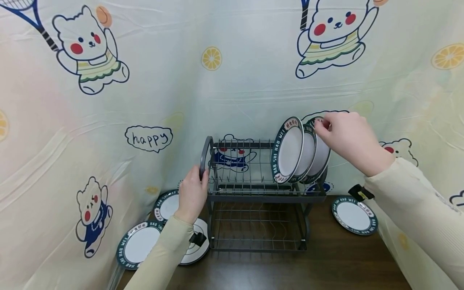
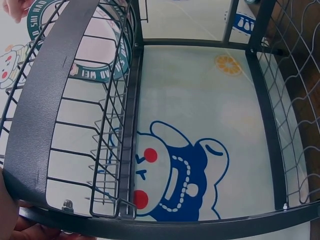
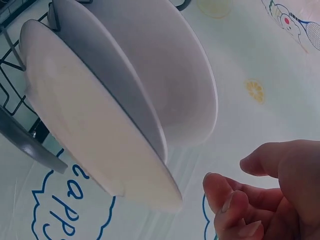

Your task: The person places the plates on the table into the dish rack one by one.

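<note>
A dark grey two-tier dish rack [image 1: 268,198] stands against the cloth backdrop. My left hand [image 1: 191,195] grips its left end frame; in the left wrist view, fingertips [image 2: 45,232] show under the bar. Three white plates with green lettered rims stand tilted in the upper tier's right part: a front plate [image 1: 290,151], a middle plate [image 1: 306,155] and a rear plate [image 1: 321,159]. Beside the rear plate's top edge is my right hand [image 1: 351,137]. The right wrist view shows this hand with loosely bent fingers, thumb apart, holding nothing and clear of the plates' undersides [image 3: 100,125].
On the brown table [image 1: 261,270], one plate [image 1: 355,216] lies flat right of the rack. Left of it lie a near plate [image 1: 141,245], a far plate [image 1: 168,205] and another plate [image 1: 197,251] partly behind my left forearm. Printed cloth [image 1: 235,96] hangs behind.
</note>
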Tool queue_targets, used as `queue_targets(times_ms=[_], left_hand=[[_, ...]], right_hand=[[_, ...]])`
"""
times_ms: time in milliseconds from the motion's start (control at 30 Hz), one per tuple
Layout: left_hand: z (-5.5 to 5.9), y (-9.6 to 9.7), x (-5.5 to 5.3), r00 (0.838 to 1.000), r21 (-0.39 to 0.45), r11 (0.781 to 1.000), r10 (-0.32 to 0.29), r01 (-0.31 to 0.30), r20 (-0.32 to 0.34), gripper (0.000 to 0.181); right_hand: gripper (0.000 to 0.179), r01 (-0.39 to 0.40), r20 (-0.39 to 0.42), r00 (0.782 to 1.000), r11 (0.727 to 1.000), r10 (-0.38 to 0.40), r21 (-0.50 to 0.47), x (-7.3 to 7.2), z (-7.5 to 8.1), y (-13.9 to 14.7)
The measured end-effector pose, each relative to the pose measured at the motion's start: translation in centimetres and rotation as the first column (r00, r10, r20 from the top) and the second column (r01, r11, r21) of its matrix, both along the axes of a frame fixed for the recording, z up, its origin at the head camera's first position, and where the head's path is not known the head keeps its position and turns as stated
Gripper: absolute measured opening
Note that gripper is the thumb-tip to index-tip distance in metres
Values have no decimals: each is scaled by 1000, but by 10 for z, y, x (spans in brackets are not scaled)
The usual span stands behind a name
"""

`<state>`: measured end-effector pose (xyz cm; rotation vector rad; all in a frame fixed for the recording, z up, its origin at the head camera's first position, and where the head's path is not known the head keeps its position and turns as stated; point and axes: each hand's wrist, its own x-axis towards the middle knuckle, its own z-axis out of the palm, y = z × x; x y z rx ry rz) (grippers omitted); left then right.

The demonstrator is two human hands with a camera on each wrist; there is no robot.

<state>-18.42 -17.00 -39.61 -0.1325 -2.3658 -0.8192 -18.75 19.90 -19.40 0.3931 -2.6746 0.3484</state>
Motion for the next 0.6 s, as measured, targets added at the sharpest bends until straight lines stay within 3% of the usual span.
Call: queue_targets(times_ms=[300, 600], left_hand=[[0, 0, -1, 1000, 5, 1000, -7, 7, 8, 19], [1, 0, 0, 1000, 5, 1000, -1, 1, 1, 19]], right_hand=[[38, 31, -42, 999, 1000, -31, -6, 11, -7, 15], [35, 79, -69, 995, 997, -78, 6, 33, -21, 29]])
